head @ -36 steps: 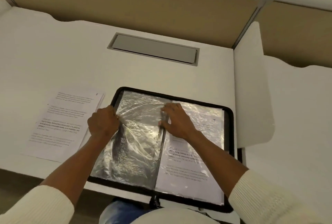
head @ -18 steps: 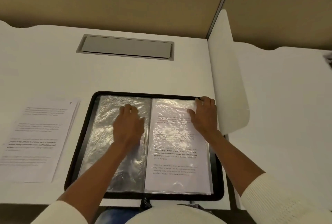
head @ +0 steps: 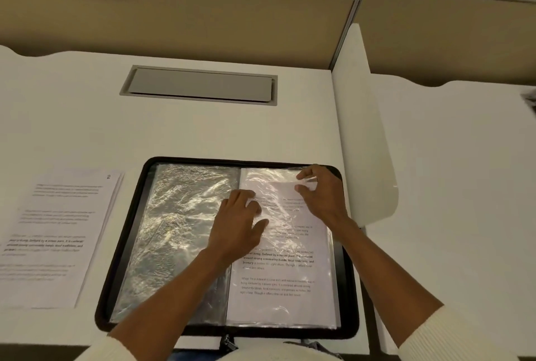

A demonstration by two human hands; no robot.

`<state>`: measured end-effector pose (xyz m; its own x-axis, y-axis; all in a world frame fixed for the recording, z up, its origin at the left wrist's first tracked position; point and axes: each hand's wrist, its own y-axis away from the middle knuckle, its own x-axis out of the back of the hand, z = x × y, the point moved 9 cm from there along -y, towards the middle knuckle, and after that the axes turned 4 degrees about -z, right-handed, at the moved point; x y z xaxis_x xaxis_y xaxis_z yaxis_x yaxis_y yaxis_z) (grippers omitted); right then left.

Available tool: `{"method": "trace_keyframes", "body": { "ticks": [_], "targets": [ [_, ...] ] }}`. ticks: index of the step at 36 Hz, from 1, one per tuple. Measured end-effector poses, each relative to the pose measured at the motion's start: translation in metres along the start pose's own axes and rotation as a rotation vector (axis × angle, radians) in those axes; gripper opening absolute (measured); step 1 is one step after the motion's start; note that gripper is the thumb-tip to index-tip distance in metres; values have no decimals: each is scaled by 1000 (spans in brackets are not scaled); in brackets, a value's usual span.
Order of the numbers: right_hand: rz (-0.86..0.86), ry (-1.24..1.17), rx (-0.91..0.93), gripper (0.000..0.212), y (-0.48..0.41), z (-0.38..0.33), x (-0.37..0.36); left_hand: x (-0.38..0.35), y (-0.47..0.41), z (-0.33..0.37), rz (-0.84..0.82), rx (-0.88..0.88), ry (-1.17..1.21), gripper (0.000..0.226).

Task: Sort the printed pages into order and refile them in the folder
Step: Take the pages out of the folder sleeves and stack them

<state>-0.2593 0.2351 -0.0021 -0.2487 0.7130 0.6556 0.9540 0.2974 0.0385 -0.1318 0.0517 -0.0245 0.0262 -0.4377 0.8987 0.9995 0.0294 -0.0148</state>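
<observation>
A black zip folder (head: 127, 244) lies open on the white desk, with clear plastic sleeves on both sides. The left sleeve (head: 174, 233) looks empty and crinkled. The right sleeve holds a printed page (head: 278, 270). My left hand (head: 240, 224) lies flat across the spine onto the right page, fingers spread. My right hand (head: 322, 195) pinches the top edge of the clear sleeve near the folder's upper right corner. A small stack of loose printed pages (head: 58, 233), the top one marked 2, lies left of the folder.
A grey cable hatch (head: 200, 85) is set into the desk behind the folder. A white divider panel (head: 365, 140) stands just right of the folder. Tan partition walls (head: 232, 18) close the back. The desk's front edge runs under the folder.
My left hand moved from the left sleeve across the spine onto the right page. My right hand went from resting at the sleeve's top right corner to pinching its top edge.
</observation>
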Motion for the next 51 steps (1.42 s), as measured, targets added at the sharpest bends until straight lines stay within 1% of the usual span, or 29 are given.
{"method": "trace_keyframes", "body": {
  "ticks": [2,3,5,8,9,11,13,19,23,24,28,31,33,36,39,40,42,45,47,51],
  "targets": [
    [-6,-42,-2,32,2,-3,1,7,-5,-2,40,102,105,21],
    [-3,-48,2,34,4,-5,2,11,-8,-3,48,179,172,23],
    [4,-62,8,38,8,-8,4,16,-14,-8,20,371,368,36],
    [0,-88,14,43,12,-12,6,9,-19,-7,-65,678,856,61],
    [-6,-94,18,44,13,-13,6,7,-20,-4,-86,760,979,68],
    [-18,-99,27,43,14,-14,6,6,-25,-1,-101,858,1095,77],
    [-26,-101,45,43,15,-17,7,5,-31,0,-111,901,1143,75],
    [-37,-90,117,39,15,-21,8,-1,-39,5,-148,973,1210,60],
    [-51,-101,111,36,13,-19,7,-5,-37,10,-203,1002,1214,27],
    [-54,-107,107,36,12,-19,7,-6,-36,10,-201,1005,1215,23],
    [-59,-120,138,35,8,-26,9,-7,-34,9,-155,1005,1229,17],
    [-78,-144,95,25,0,-35,11,-9,-33,7,-127,999,1219,16],
    [-127,-54,6,21,-10,-39,7,-10,-33,7,-110,987,1222,16],
    [-236,143,-80,28,-33,-45,-5,-10,-34,6,-91,965,1230,16],
    [-383,331,-136,24,-56,-49,-24,-8,-33,6,-60,957,1261,16],
    [-447,404,-164,26,-60,-49,-30,-7,-33,6,-51,955,1269,16],
    [-554,565,-202,39,-67,-51,-41,-5,-33,6,-43,948,1287,15],
    [-660,782,-223,62,-72,-54,-48,-4,-32,5,-38,936,1318,17],
    [-732,866,-245,71,-71,-54,-50,-3,-32,2,-26,922,1320,20],
    [-795,937,-246,80,-74,-53,-48,0,-29,-4,-22,858,1302,44]
  ]
}}
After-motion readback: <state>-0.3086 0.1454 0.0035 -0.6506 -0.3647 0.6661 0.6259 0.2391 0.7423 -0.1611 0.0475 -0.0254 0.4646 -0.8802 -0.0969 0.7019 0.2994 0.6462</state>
